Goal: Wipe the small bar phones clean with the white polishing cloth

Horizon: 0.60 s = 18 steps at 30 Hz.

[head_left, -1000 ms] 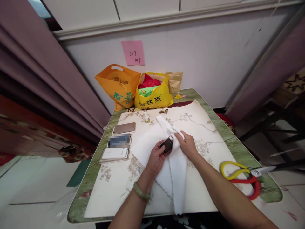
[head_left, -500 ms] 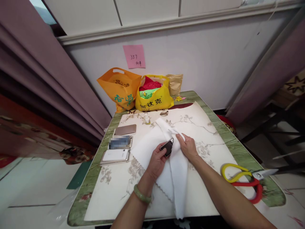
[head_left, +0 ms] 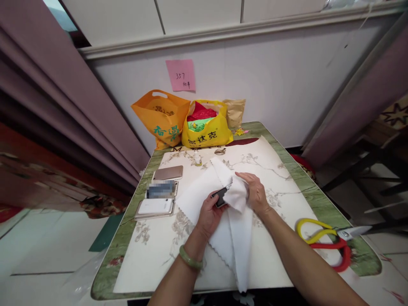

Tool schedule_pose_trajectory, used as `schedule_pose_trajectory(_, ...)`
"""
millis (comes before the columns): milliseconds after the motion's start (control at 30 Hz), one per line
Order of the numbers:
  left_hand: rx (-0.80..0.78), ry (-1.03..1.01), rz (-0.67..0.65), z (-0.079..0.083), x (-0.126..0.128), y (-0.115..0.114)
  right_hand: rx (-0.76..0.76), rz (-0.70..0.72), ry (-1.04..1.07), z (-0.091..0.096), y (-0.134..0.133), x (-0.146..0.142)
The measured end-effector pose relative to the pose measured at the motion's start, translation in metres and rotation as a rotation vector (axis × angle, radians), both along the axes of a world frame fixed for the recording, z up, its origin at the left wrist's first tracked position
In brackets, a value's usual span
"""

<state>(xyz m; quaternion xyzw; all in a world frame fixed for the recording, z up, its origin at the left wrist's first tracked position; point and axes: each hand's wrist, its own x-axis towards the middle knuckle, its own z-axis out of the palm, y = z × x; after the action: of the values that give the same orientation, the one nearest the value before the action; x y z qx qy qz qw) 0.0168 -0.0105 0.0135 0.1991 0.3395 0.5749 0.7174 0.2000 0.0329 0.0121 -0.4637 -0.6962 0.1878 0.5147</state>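
Note:
My left hand, with a green bangle on its wrist, is closed round a small flat black object with a metal end. Its exact kind I cannot make out. A white cloth with a zigzag edge lies spread on the table, with one fold raised and draped over the right part of the object. My right hand rests against the right side of this fold. Its fingers are stretched out toward the left, and its thumb is hidden.
Several phones, among them a gold one and a white one, lie at the left. Scissors with yellow and red handles lie at the right edge. Orange and yellow bags stand behind, with a small bottle before them.
My right hand has let go of its pinch on the cloth and its fingers have straightened. The fold has come down leftward over part of the black object.

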Motion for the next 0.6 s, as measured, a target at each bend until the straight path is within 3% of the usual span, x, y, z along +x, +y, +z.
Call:
schedule_pose_trajectory(200,0.004,0.100,-0.019,0.001,0.002,-0.002,-0.157,-0.105,0.279,0.000,0.002,0.000)
schedule_pose_trajectory(333,0.029,0.201,-0.103,0.004,0.002,-0.005,-0.276,-0.129,0.291,-0.006,0.009,0.004)
schedule_pose_trajectory(467,0.083,0.251,-0.155,0.004,0.001,-0.007,-0.332,-0.064,0.129,-0.013,0.014,0.005)
schedule_pose_trajectory(600,0.078,0.247,-0.172,0.004,0.001,-0.007,-0.315,0.007,-0.295,-0.009,0.015,0.002)
